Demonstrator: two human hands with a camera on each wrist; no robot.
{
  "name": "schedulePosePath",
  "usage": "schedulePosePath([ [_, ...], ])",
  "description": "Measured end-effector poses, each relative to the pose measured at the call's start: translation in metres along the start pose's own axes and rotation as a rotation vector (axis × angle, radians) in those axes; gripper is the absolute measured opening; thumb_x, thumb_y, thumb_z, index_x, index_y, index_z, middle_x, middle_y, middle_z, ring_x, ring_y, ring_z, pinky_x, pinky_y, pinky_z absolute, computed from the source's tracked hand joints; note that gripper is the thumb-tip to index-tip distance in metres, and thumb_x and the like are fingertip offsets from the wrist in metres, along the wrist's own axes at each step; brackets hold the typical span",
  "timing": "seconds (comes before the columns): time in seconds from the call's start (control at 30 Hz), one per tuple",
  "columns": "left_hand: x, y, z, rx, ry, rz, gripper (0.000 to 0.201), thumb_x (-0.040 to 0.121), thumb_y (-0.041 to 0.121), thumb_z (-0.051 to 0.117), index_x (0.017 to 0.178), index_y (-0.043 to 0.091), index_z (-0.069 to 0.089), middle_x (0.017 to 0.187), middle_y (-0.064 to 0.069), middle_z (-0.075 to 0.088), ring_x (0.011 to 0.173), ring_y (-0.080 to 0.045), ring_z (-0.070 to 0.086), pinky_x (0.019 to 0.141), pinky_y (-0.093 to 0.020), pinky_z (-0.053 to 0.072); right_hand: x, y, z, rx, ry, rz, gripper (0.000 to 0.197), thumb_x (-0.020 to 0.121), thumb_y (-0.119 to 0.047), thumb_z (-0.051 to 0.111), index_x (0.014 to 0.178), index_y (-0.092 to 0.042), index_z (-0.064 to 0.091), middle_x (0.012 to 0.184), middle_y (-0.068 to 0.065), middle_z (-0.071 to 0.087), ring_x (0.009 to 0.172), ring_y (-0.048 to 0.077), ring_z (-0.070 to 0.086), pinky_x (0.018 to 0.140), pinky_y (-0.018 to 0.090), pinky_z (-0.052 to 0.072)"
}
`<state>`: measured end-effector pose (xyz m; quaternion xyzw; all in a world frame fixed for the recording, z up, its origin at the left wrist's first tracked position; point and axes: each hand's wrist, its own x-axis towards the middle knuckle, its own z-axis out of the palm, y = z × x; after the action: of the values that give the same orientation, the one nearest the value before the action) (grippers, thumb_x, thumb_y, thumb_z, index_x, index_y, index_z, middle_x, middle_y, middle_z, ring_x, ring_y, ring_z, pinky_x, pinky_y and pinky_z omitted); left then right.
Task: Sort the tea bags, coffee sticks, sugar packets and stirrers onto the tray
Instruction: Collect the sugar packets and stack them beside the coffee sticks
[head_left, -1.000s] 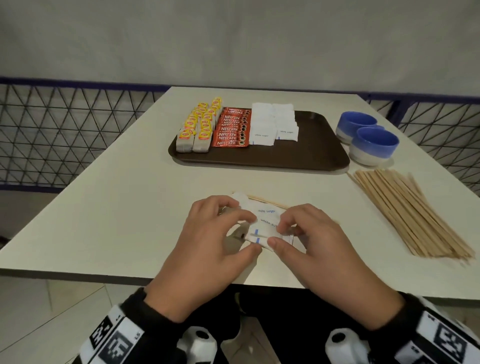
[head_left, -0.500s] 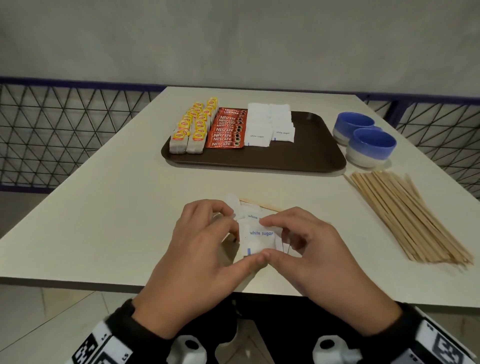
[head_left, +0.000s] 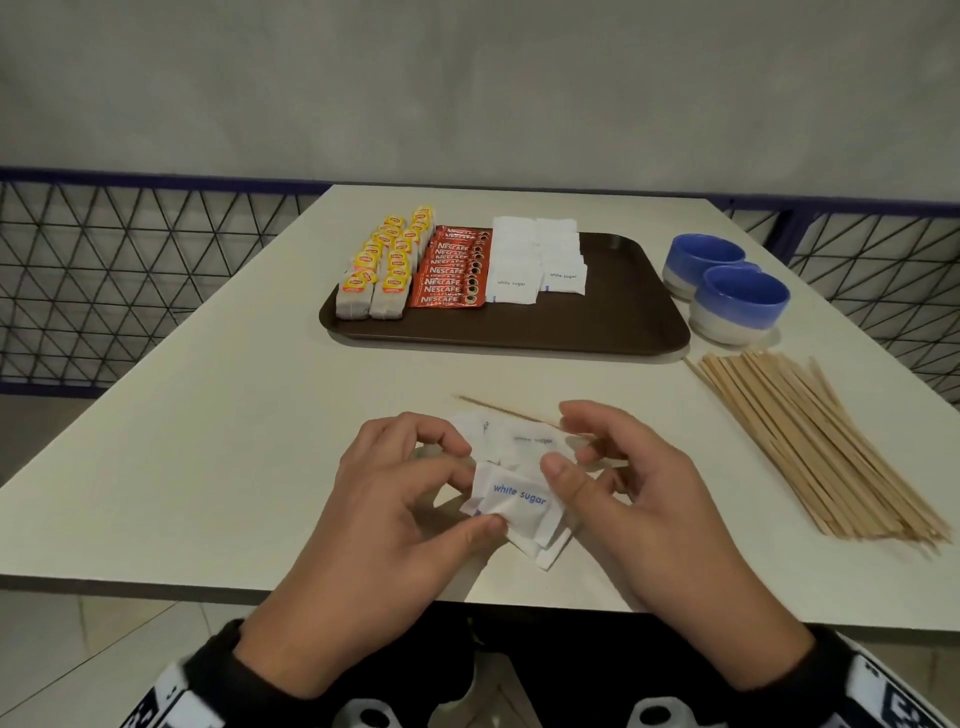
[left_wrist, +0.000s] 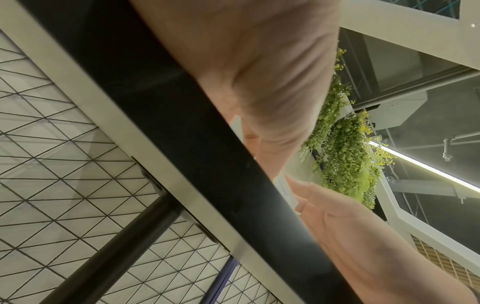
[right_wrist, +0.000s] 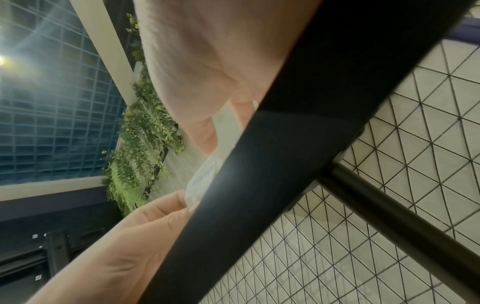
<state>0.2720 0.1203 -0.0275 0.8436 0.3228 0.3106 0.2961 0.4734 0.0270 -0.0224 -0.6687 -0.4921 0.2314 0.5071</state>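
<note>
**Q:** How are these sugar packets going to handle? Any tips on where to grab?

**A:** Your left hand (head_left: 395, 499) already pinches the small stack of packets (head_left: 519, 506) at its left edge, thumb below and fingers on top, just above the desk (head_left: 208, 441) near its front edge. Your right hand (head_left: 639, 499) has its thumb on the right end of the stack; I can't tell if the other fingers actually hold anything. I'd guess they're light, soft and a bit slick, so a loose stack will likely fan out. Pinch both short ends to square them up and keep them flat.

**Q:** And where do they go?

**A:** Next to the sugar rows (head_left: 537, 260) on the tray (head_left: 623, 322). More loose ones (head_left: 530, 439) still lie under your hands.
</note>
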Motion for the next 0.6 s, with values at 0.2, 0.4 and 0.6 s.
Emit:
schedulePosePath([
  [0.2, 0.001, -0.005, 0.004, 0.109, -0.023, 0.013, 0.034, 0.080, 0.073, 0.060, 0.085, 0.042, 0.070, 0.102, 0.021, 0.055, 0.115, -0.010, 0.047, 0.091, -0.030, 0.042, -0.003, 0.000, 0.006, -0.253, -0.175, -0.120, 0.059, 0.072, -0.069, 0.066, 0.124, -0.042, 0.067, 0.125, -0.036, 0.056, 0.127, -0.004, 0.046, 0.101, 0.028, 0.049],
  [0.4, 0.001, -0.003, 0.003, 0.143, -0.009, 0.019, 0.028, 0.080, 0.064, 0.063, 0.081, 0.036, 0.065, 0.101, 0.023, 0.058, 0.111, -0.010, 0.049, 0.091, -0.032, 0.042, -0.002, 0.000, 0.005, -0.179, -0.165, -0.152, 0.018, 0.085, -0.037, 0.079, 0.102, -0.037, 0.071, 0.105, -0.018, 0.066, 0.106, 0.009, 0.059, 0.087, 0.040, 0.053],
  [0.6, -0.001, 0.008, -0.002, 0.011, -0.007, -0.037, 0.033, 0.073, 0.059, 0.075, 0.103, 0.047, 0.066, 0.111, 0.028, 0.058, 0.120, -0.006, 0.050, 0.094, -0.026, 0.044, -0.008, -0.011, -0.002, 0.074, -0.163, -0.185, 0.027, 0.084, -0.004, 0.081, 0.095, -0.028, 0.076, 0.096, -0.003, 0.072, 0.087, 0.021, 0.065, 0.076, 0.043, 0.055],
])
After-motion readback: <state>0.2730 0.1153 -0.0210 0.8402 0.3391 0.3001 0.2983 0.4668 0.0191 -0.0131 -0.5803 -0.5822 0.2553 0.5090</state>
